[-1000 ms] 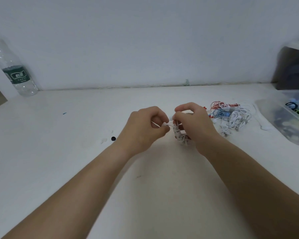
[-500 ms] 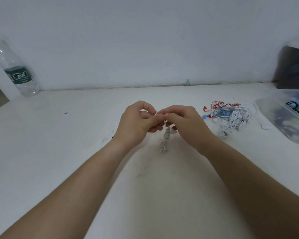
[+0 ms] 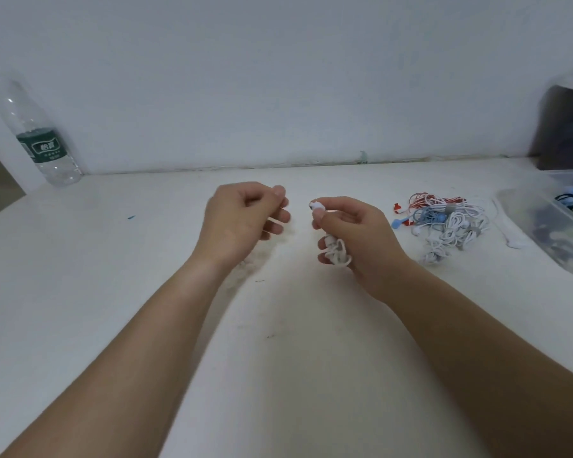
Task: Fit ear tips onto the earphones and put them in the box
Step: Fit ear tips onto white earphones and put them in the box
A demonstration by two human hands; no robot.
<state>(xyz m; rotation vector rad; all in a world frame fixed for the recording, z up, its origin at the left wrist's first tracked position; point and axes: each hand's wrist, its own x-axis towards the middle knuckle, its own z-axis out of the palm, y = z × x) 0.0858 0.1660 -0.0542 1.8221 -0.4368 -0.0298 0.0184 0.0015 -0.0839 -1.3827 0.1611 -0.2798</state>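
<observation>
White worktop (image 3: 119, 309) against plain pale wall. Far left: clear water bottle (image 3: 37, 133) standing upright, green label with white writing, too blurred to read. Right hand (image 3: 358, 239) above worktop, grip clenched on bundled white earphones (image 3: 336, 251); white ear tip (image 3: 317, 205) poking out above thumb. Left hand (image 3: 245, 219) apart from right, fingers curled; thin white strand at fingertips, whether grip holds it cannot tell. Pile of white, blue, red earphones (image 3: 444, 223) right of hands. Clear plastic box (image 3: 523, 206) at right edge, partly filled.
</observation>
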